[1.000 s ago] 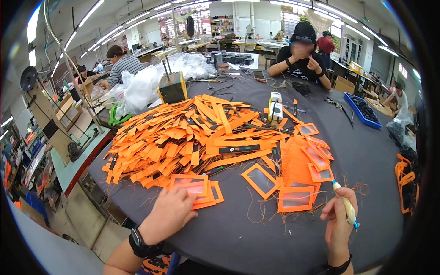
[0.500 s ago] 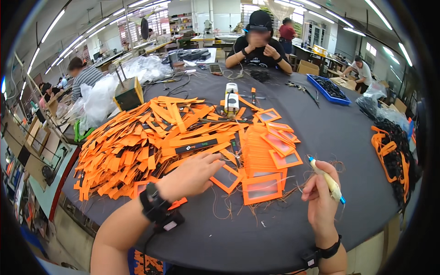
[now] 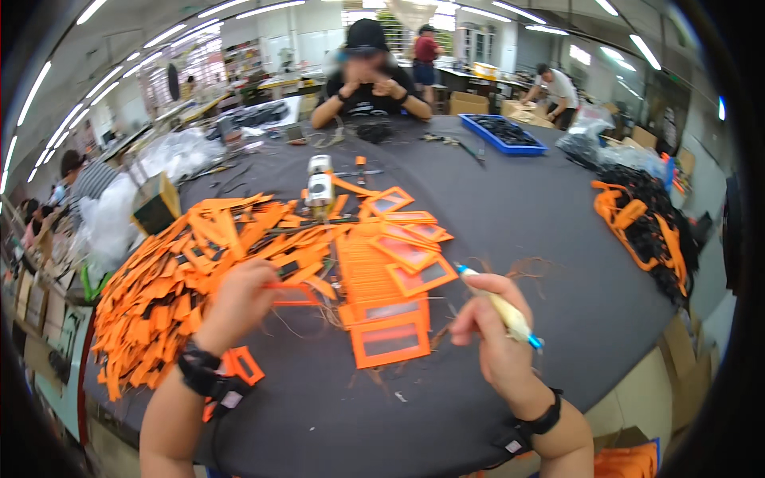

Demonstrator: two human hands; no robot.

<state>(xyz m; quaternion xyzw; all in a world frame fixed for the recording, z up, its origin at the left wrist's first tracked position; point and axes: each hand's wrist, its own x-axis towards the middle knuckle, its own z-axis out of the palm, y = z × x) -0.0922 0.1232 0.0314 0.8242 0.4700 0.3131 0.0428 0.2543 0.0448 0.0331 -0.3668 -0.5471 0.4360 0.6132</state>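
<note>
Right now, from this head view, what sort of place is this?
Probably a sewing or assembly workshop: a big heap of orange strips and a stack of orange window frames lie on the worktable, and a co-worker in a black cap sits across it.

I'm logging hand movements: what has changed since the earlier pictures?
The left hand has moved right and forward from the frames by the heap; it now appears to pinch the loose orange frame, shifted left from beside the stack. The view swung right. The right hand still holds the blue-tipped tool; heap and stack stay put.
</note>
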